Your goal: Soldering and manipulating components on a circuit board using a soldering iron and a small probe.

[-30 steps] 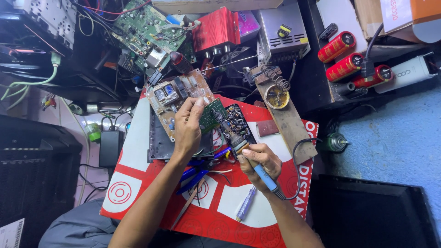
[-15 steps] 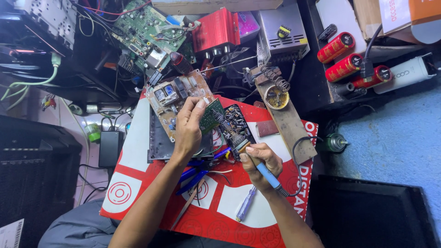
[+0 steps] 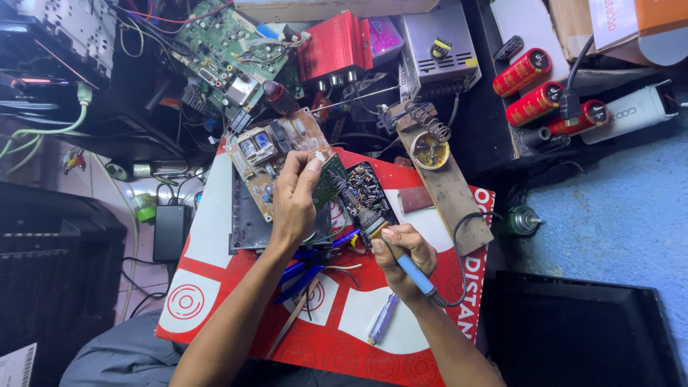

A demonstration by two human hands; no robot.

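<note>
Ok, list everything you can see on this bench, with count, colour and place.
small circuit board: 1, green, held up at centre
soldering iron: 1, blue handle, centre right
brown circuit board: 1, tan, behind the left hand
large circuit board: 1, green, top left
metal box: 1, red, top centre
cylinders: 3, red, top right
iron stand: 1, wooden, right of centre
mat: 1, red and white, under the work
left hand: holds the small circuit board
right hand: holds the soldering iron

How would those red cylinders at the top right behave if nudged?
The red cylinders lie on their sides, so they would probably roll. They look rigid. A black cable crosses them and might check that roll.
</note>
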